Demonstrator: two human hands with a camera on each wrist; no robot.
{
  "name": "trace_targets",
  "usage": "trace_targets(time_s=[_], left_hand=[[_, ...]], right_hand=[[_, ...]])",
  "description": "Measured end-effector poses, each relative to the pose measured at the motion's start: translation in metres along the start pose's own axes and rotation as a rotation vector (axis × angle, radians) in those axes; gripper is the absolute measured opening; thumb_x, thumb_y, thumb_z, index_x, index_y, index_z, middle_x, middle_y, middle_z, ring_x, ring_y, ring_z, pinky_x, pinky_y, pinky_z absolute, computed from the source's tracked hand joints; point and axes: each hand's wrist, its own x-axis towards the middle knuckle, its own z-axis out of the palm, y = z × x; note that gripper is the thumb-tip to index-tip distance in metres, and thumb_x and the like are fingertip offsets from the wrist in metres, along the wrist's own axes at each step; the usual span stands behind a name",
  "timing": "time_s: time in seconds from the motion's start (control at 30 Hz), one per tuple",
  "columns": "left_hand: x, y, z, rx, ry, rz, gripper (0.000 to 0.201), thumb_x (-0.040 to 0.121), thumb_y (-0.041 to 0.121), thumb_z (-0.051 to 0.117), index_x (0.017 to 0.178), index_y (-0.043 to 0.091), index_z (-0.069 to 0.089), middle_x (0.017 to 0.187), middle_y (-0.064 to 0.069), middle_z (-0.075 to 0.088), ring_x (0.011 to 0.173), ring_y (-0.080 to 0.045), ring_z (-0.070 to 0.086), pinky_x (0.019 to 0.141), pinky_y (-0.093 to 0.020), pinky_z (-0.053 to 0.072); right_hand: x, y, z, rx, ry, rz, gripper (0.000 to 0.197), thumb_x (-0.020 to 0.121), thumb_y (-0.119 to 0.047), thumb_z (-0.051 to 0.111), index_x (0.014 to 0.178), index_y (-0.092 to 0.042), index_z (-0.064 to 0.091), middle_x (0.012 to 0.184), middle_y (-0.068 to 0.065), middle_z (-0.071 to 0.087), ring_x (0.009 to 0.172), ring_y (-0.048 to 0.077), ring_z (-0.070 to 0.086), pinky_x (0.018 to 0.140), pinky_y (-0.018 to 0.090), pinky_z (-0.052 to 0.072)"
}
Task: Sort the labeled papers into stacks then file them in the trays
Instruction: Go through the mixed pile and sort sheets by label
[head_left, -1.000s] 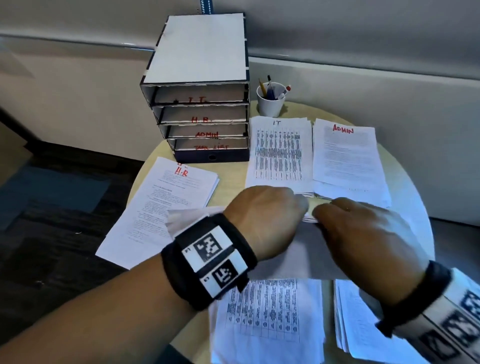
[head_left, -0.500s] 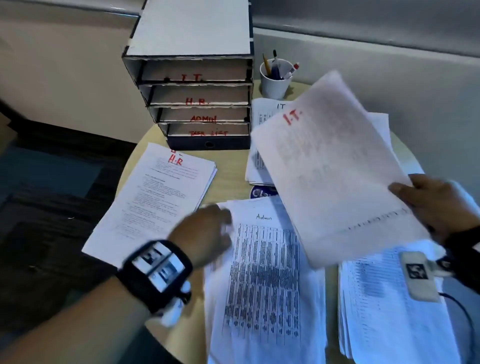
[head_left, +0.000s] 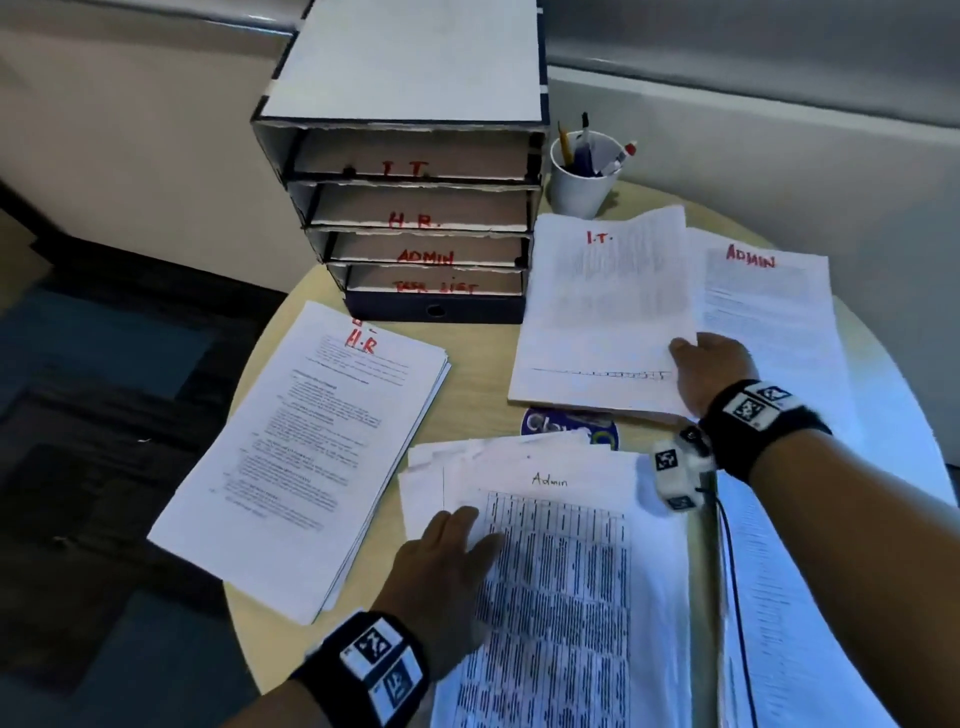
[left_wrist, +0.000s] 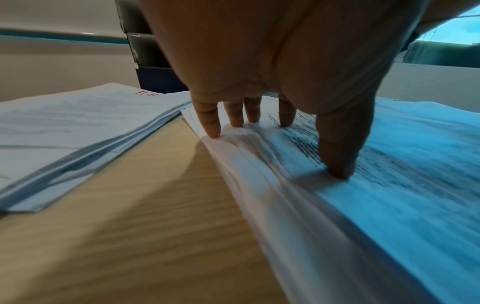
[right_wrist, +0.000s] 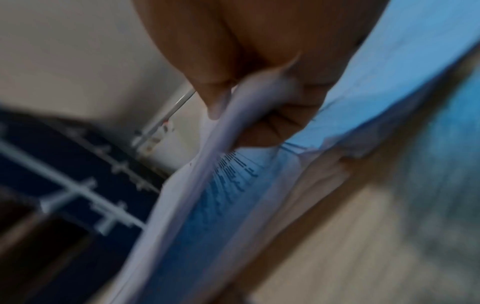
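The dark tray tower (head_left: 415, 208) stands at the back, with slots marked I.T., H.R., ADMIN and TASK LIST. My right hand (head_left: 691, 353) pinches the lower right corner of a sheet marked I.T. (head_left: 597, 312), which lies on the I.T. stack. In the right wrist view the thumb (right_wrist: 215, 98) and curled fingers clamp that sheet (right_wrist: 233, 127). My left hand (head_left: 467, 535) rests flat on the unsorted pile (head_left: 561, 597), whose top sheet reads Admin. Its fingertips (left_wrist: 214, 131) touch the pile's left edge and the thumb (left_wrist: 337, 164) presses on top. The H.R. stack (head_left: 311, 441) lies at the left and the ADMIN stack (head_left: 769, 322) at the right.
A white cup of pens (head_left: 582, 176) stands right of the tray tower. The round wooden table (head_left: 478, 364) has a blue round sticker (head_left: 566, 423) between the piles. Another paper pile (head_left: 805, 597) lies at the front right. Dark floor lies past the table's left edge.
My right hand has carried the I.T. sheet away from me and lowered it onto the I.T. stack. My left hand has settled onto the unsorted pile.
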Motion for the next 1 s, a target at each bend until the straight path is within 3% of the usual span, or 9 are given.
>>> trace_targets(time_s=[0.1,0.2,0.3,0.4,0.53,0.67,0.8,0.9,1.0], left_hand=[[0.001,-0.002,0.002,-0.012,0.004,-0.010,0.096,0.075,0.050,0.076,0.150,0.033,0.019,0.158,0.001,0.008,0.144,-0.028,0.018,0.112,-0.048,0.036],[0.003,-0.002,0.000,-0.013,-0.011,-0.016,0.091,0.075,0.049,0.075,0.148,0.033,0.023,0.156,-0.002,0.011,0.141,-0.029,0.020,0.110,-0.048,0.036],[0.008,-0.002,-0.007,-0.069,-0.011,-0.077,0.084,0.075,0.050,0.073,0.145,0.030,0.031,0.156,-0.005,0.019,0.140,-0.030,0.025,0.110,-0.048,0.036],[0.027,-0.006,-0.021,-0.138,0.057,-0.209,0.079,0.076,0.052,0.074,0.139,0.021,0.038,0.146,-0.009,0.032,0.131,-0.031,0.037,0.104,-0.047,0.043],[0.056,-0.002,-0.037,-0.250,0.053,-0.380,0.070,0.076,0.047,0.076,0.129,0.013,0.044,0.131,-0.013,0.040,0.116,-0.034,0.049,0.095,-0.042,0.049],[0.061,0.004,-0.039,-0.450,0.158,-0.444,0.061,0.079,0.035,0.076,0.130,0.019,0.048,0.127,-0.011,0.041,0.104,-0.033,0.058,0.091,-0.037,0.051],[0.050,0.008,-0.027,-0.314,0.285,-0.369,0.048,0.084,0.037,0.067,0.130,0.030,0.056,0.138,-0.008,0.038,0.126,-0.032,0.043,0.102,-0.042,0.043],[0.040,0.011,-0.020,-0.232,0.456,-0.182,0.037,0.083,0.026,0.070,0.120,0.022,0.069,0.139,-0.014,0.045,0.124,-0.038,0.045,0.099,-0.051,0.044],[0.035,0.011,-0.025,-0.372,0.495,-0.071,0.031,0.091,0.017,0.065,0.121,0.010,0.068,0.127,-0.016,0.053,0.111,-0.036,0.056,0.095,-0.035,0.045]], right_hand=[[-0.007,-0.003,-0.003,-0.246,0.094,-0.101,0.055,0.093,-0.046,0.056,0.137,-0.012,0.052,0.139,0.016,0.051,0.127,0.035,0.050,0.103,0.040,0.040],[-0.057,0.007,-0.014,-0.232,0.216,-0.230,0.048,0.089,-0.045,0.061,0.130,-0.021,0.056,0.127,0.010,0.056,0.114,0.029,0.057,0.101,0.038,0.041],[-0.143,0.052,-0.001,-0.416,-0.124,-0.324,0.032,0.086,-0.038,0.067,0.114,-0.021,0.066,0.109,0.007,0.068,0.097,0.024,0.063,0.084,0.029,0.043],[-0.226,0.104,0.021,-0.592,-0.316,-0.447,0.037,0.082,-0.049,0.064,0.114,-0.031,0.066,0.114,0.001,0.064,0.104,0.023,0.063,0.088,0.033,0.051],[-0.272,0.139,0.047,-0.779,-0.467,-0.423,0.062,0.082,-0.058,0.053,0.140,-0.046,0.035,0.160,-0.002,0.019,0.147,0.025,0.020,0.114,0.043,0.032],[-0.279,0.146,0.053,-0.802,-0.471,-0.479,0.073,0.085,-0.052,0.053,0.147,-0.050,0.014,0.164,0.001,-0.003,0.150,0.033,0.002,0.116,0.053,0.018],[-0.278,0.148,0.049,-0.803,-0.487,-0.482,0.071,0.092,-0.052,0.047,0.147,-0.052,0.002,0.162,-0.002,-0.019,0.149,0.029,-0.013,0.120,0.052,0.005],[-0.278,0.151,0.050,-0.794,-0.488,-0.482,0.070,0.091,-0.052,0.048,0.146,-0.052,0.004,0.162,-0.003,-0.018,0.149,0.029,-0.014,0.119,0.053,0.004],[-0.277,0.151,0.045,-0.793,-0.507,-0.487,0.070,0.090,-0.056,0.048,0.147,-0.053,0.007,0.162,-0.005,-0.017,0.150,0.027,-0.013,0.120,0.051,0.005]])
